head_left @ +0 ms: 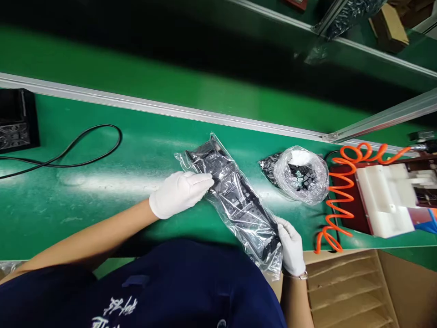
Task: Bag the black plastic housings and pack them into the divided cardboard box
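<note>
Holding a long black plastic part in a clear crinkly bag (235, 200), my left hand (179, 193) presses flat on top while my right hand (292, 248) grips its near end; it looks light, stiff, slippery.

A factory assembly line is shown: a long workbench (102, 191) covered in green matting is edged by aluminium rails (170, 109), with a second green shelf (375, 50) framed above it. Black plastic parts sealed in clear bags (239, 200) are laid out on the mat, beside a coiled orange air hose (337, 196) and a white fixture block (385, 200). White work gloves (179, 193) are worn, and a divided cardboard carton (344, 291) is placed below the bench.
</note>
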Demonstrator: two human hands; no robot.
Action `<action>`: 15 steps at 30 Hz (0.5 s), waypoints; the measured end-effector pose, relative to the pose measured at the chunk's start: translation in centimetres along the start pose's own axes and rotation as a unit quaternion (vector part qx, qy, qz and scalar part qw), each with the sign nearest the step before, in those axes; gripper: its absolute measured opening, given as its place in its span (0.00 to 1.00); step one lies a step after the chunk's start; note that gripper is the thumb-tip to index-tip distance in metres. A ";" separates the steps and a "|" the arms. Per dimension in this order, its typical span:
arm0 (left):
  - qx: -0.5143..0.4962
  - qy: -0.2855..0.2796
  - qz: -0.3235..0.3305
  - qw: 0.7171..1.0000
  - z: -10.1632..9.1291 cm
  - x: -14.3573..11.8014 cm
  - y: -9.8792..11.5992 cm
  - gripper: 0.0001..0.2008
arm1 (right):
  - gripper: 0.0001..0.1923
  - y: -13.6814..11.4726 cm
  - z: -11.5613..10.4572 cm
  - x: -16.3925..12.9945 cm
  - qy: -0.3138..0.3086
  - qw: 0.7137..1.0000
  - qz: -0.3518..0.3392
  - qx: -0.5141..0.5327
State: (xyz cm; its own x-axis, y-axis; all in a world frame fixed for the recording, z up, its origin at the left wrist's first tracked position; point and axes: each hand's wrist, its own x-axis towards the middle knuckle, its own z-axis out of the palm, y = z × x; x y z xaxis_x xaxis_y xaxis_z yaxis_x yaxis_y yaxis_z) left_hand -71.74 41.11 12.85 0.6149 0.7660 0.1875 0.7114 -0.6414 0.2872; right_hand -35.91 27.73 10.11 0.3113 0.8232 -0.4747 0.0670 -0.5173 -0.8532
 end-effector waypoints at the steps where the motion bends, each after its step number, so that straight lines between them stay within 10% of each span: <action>1: 0.008 0.011 0.015 1.000 -0.4 0.5 0.0 0.15 | 0.19 0.1 0.0 0.0 0.002 1.000 -0.003 -0.002; 9: -0.034 -0.092 0.096 0.991 1.9 3.7 2.6 0.25 | 0.23 -1.2 -0.5 0.3 -0.053 0.997 0.022 -0.049; 15: -0.074 -0.047 0.079 0.993 1.6 2.6 2.5 0.19 | 0.26 -2.4 -0.1 0.6 -0.193 0.978 0.062 -0.042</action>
State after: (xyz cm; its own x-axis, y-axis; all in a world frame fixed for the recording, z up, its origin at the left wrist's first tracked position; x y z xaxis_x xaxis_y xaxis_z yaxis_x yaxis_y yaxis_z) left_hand -67.80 41.43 12.53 0.7488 0.6442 0.1556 0.5495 -0.7348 0.3976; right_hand -35.80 29.47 11.89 -0.0575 0.7716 -0.6335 0.1339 -0.6229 -0.7708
